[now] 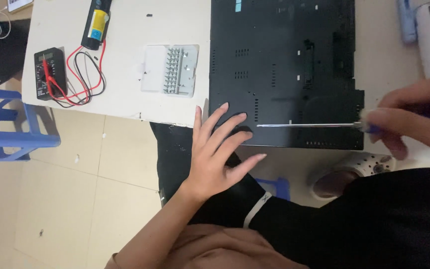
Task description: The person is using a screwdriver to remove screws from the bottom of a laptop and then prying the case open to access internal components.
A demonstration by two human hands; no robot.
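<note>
Left hand on black laptop base, right hand gripping screwdriver

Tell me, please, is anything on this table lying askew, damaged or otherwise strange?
Nothing looks damaged or spilled. The black laptop base lies underside up, its near edge at the table edge, steadied by the left hand. The right hand holds a screwdriver flat over it. The multimeter leads lie in a loose tangle.

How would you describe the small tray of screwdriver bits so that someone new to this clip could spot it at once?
Start at the white table and find the big black laptop base lying upside down on it. Just left of its edge lies a pale grey screwdriver bit tray with rows of upright metal bits. Unlike the black multimeter and battery pack further left, it is light-coloured and has no wires.
</note>
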